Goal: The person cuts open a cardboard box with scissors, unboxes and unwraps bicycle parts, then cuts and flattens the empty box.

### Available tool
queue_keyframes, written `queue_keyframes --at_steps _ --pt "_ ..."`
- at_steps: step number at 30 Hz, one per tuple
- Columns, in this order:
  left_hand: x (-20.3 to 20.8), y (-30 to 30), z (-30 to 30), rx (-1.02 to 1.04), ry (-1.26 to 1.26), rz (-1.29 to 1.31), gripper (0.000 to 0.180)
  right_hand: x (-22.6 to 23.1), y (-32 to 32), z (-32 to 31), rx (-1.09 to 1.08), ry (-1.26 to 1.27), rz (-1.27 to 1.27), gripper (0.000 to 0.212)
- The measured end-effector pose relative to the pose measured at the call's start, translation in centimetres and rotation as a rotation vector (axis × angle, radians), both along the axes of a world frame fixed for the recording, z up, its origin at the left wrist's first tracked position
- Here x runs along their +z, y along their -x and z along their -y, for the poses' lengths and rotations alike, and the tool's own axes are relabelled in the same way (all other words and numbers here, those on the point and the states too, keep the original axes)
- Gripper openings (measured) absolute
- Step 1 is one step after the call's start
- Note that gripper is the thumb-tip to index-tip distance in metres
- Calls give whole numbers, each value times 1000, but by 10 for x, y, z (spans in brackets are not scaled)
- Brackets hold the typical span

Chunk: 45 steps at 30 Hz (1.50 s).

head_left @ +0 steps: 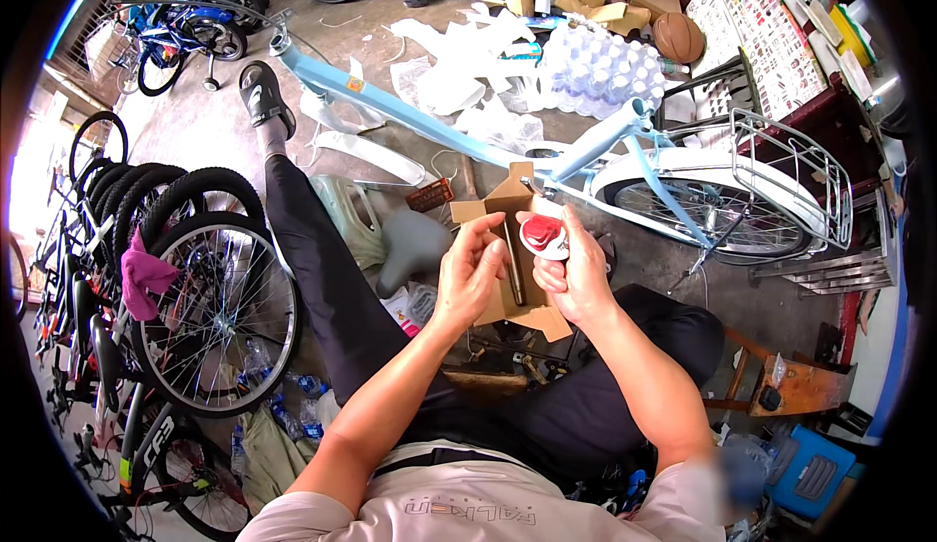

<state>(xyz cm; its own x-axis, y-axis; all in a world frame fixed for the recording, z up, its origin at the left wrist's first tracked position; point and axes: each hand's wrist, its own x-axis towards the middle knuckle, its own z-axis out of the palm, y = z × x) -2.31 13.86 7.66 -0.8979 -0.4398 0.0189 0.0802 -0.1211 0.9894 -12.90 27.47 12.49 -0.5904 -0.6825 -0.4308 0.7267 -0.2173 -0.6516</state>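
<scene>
My right hand (578,274) grips a round red reflector (544,235) with a pale rim, held between thumb and fingers. Just to its left, my left hand (470,274) has its fingers loosely bent and apart, with nothing visible in them. Below both hands stands an open cardboard box (496,310), its flaps folded out. A long metal rod (513,264) slants inside it; the hands hide part of the box. Beyond the box lies a light blue bicycle frame (410,113), with a white-fendered rear wheel (708,205) and a wire rear rack (795,176) attached.
A grey saddle (412,249) lies left of the box. Several bicycles and tyres (210,191) line the left side. Packed water bottles (600,69) and torn white wrapping (459,59) lie at the back. On the right are a wooden stool (795,386) and a blue case (812,469).
</scene>
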Motion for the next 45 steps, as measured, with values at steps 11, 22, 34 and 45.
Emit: queue_keyframes --at_steps 11,22,34,45 --pt "34 23 -16 27 312 175 29 -7 -8 4 -59 -262 -503 54" --pt "21 6 -1 -286 -328 -53 56 -4 -9 2 -99 -421 -1356 42" --pt "14 -1 11 -197 -336 -128 63 -7 -9 3 103 -313 -1042 33" --pt "8 -5 13 -217 -303 -95 60 -8 -10 6 158 -233 -823 36"
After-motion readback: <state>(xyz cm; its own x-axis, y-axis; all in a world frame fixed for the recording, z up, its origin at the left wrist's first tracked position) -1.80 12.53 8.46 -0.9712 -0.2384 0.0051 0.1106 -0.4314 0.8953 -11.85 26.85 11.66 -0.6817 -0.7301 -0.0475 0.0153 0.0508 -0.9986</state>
